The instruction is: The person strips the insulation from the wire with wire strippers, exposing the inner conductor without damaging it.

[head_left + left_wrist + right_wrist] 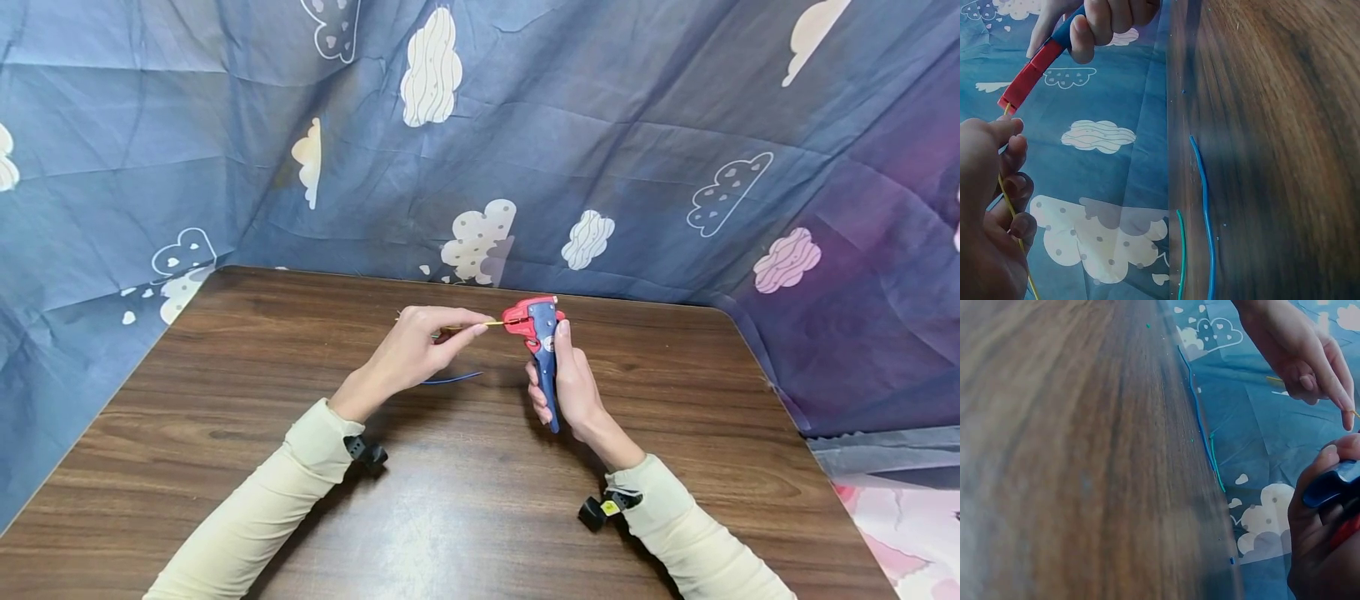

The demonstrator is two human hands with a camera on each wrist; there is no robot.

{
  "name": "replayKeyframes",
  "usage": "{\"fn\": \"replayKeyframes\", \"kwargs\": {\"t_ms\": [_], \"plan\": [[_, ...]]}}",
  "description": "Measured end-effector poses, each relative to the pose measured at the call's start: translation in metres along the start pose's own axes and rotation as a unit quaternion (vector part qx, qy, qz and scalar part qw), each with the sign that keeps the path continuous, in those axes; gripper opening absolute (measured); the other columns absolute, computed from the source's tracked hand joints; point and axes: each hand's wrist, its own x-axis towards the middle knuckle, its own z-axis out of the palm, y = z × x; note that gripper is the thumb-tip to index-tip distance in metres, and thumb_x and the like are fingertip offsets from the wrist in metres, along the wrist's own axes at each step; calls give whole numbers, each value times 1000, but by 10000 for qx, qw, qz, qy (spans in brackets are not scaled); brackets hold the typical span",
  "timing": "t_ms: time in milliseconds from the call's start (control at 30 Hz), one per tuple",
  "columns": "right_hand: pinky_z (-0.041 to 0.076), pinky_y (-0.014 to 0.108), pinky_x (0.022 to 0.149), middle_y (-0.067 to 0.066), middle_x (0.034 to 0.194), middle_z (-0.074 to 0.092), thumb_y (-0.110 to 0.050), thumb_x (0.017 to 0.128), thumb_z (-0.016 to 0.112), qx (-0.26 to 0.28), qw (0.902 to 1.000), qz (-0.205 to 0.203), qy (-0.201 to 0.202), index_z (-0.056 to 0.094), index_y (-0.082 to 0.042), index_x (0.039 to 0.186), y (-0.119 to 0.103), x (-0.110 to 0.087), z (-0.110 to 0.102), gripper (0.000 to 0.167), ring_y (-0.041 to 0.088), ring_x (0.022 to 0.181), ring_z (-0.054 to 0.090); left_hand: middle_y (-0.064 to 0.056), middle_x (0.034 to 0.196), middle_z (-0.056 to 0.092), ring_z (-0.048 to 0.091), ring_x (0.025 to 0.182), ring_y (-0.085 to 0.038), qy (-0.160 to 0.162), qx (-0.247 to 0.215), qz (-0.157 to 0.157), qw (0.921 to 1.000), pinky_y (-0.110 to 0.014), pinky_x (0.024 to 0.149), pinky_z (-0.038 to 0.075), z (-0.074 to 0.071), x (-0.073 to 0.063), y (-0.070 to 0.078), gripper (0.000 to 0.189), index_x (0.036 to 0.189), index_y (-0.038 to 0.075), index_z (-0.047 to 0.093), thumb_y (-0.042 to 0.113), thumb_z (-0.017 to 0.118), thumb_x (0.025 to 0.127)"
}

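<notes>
My right hand [577, 383] grips the blue handles of a red-and-blue wire stripper [545, 329], its red head turned toward my left hand [420, 342]. Between thumb and index finger, the left hand pinches a yellow wire [492, 323] close to its end. That end reaches into the stripper's red nose. In the left wrist view the rest of the yellow wire [1015, 222] trails down past the curled fingers. A blue wire [1207, 206] and a shorter green wire [1183, 250] lie side by side on the table, partly hidden by the left hand in the head view.
The wood-grain table [480, 517] ends at a blue cloud-patterned cloth [360, 183] hanging behind and at the sides. Tiny insulation scraps lie about, among them a blue bit [1232, 560] and a green bit [1148, 325].
</notes>
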Motion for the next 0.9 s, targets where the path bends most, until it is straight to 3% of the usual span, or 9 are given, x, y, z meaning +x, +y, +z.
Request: {"fn": "replayKeyframes", "kwargs": {"t_ms": [233,467,900], "plan": [[44,38,36,7,51,48,-82,104,20,74,9999,41,-117,51,1,76,1,1,-1,93,19,35,46,14,101,80,50,61,-4,-27,141,-17,9999,-22,59,41,0,0,-1,20,122,22,83,28,71,107],[48,38,39,6,53,51,-81,105,19,215,9993,26,-290,51,1,77,1,4,-4,92,19,38,49,11,73,61,49,60,-5,41,236,-47,9997,-22,57,38,1,-1,-5,22,125,21,82,25,68,109],[59,41,49,10,61,63,-81,105,19,264,9994,-65,-207,57,3,85,2,5,-5,94,21,44,63,9,71,59,48,60,-7,-19,359,-286,9989,-24,57,37,0,-2,-7,21,123,21,83,22,68,108]]}}
